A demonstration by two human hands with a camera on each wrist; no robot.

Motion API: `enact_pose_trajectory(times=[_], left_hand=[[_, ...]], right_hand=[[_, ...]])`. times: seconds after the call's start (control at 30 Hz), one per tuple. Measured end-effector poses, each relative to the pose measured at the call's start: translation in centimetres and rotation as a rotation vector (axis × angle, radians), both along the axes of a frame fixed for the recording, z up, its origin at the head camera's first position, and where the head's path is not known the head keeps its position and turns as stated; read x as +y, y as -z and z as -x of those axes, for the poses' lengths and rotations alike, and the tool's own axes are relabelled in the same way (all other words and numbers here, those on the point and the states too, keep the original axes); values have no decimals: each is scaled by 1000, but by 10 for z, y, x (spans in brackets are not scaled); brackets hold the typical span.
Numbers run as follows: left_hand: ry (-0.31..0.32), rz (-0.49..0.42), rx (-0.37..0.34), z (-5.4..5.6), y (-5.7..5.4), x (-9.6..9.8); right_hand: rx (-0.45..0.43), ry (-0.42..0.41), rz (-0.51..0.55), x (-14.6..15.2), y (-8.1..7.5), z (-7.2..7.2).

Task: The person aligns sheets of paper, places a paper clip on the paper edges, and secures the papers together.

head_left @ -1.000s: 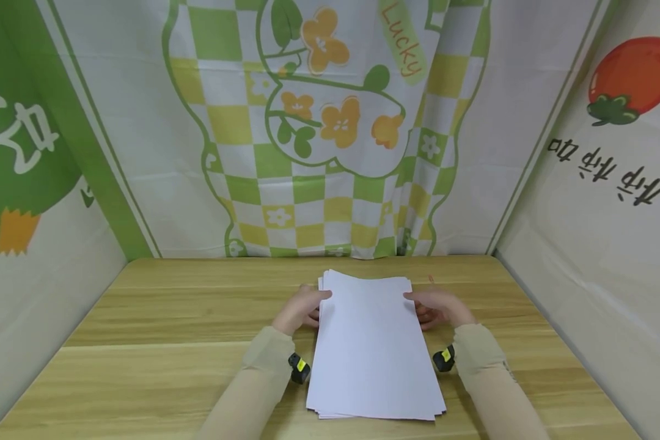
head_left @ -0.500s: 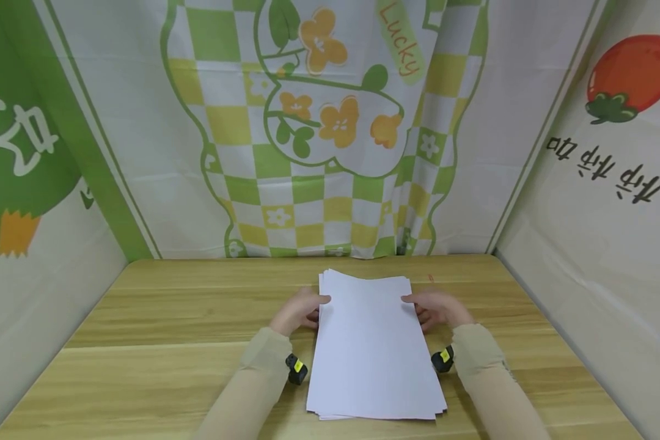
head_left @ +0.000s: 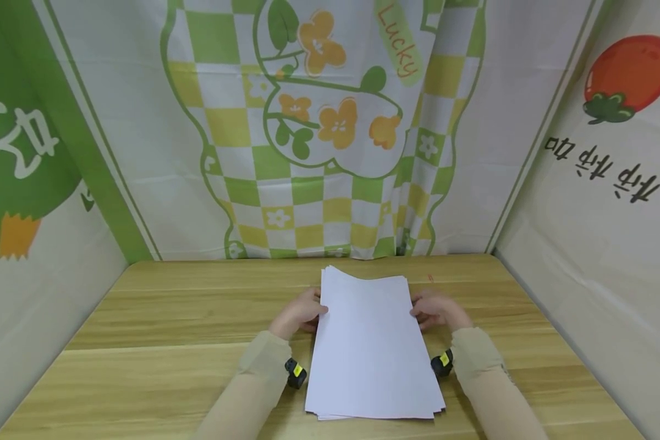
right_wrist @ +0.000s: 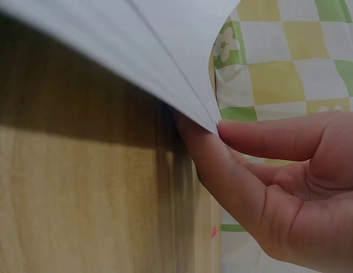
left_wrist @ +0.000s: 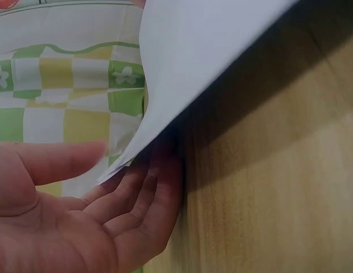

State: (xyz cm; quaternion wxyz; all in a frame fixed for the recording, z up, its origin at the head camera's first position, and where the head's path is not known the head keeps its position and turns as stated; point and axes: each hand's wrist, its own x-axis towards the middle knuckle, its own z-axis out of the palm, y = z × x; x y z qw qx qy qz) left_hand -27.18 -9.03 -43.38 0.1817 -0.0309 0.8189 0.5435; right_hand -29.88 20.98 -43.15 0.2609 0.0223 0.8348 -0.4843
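wooden table (head_left: pixel 198 318) | checkered curtain (head_left: pixel 330 131) behind | red fruit print (head_left: pixel 630 77), right wall (head_left: pixel 583 256) | red mark (head_left: pixel 431 278), too small to identify

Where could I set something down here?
Bare wood-grain tabletop spreads between the left hand and the green-and-white left fabric wall; a narrower strip lies right of the right hand. The middle is crowded: both hands flank the stack of white paper sheets.

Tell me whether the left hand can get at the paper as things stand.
Most likely yes. The left hand has its fingers under the paper, whose side stands off the table; the thumb looks free of the sheets, and nothing visible blocks a grip.
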Motion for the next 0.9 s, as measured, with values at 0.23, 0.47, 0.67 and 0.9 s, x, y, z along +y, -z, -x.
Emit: enact_pose_trajectory(times=[0.23,0.47,0.67,0.9], left_hand=[[8,-35,32,-2,3,0],[10,-13,51,-6,3,-2],[13,2,50,-6,5,-3],[-2,5,61,-8,3,-7]], right_hand=[[18,6,5,-1,0,-3],[35,28,-5,-3,0,-4],[49,33,-16,-4,-1,-5],[59,49,-2,-7,-4,-7]])
